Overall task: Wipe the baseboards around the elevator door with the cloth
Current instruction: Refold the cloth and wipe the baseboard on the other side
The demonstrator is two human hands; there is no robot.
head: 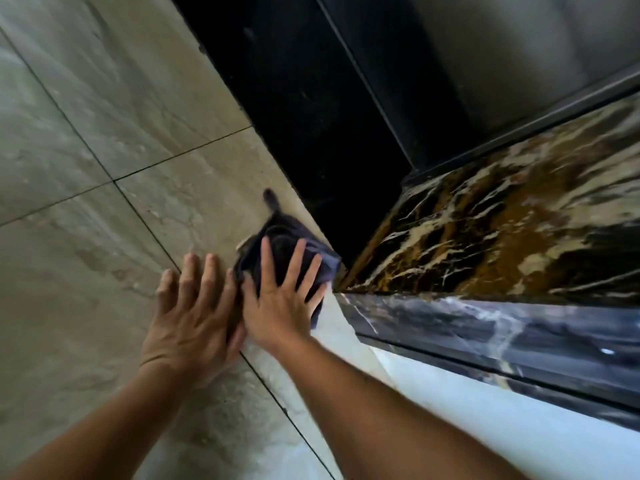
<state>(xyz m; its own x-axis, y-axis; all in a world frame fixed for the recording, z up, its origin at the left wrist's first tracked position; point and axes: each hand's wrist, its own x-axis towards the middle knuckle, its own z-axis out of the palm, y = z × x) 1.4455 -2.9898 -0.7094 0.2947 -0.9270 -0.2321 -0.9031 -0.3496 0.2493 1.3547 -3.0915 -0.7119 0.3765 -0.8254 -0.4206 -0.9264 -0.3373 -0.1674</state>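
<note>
A dark blue-grey cloth (282, 237) lies bunched on the beige floor tiles, right at the corner where the dark marble door surround (502, 216) meets the floor. My right hand (280, 299) presses flat on the cloth with fingers spread. My left hand (188, 313) rests flat on the tile just left of it, fingers apart, its thumb side touching the cloth's edge. A dark glossy marble baseboard (502, 337) runs to the right from the corner. The black threshold strip (311, 109) and the elevator door (502, 46) lie beyond.
Beige stone floor tiles (86, 168) with dark grout lines spread to the left. A bright white reflection on the floor (485, 427) runs below the baseboard at the lower right.
</note>
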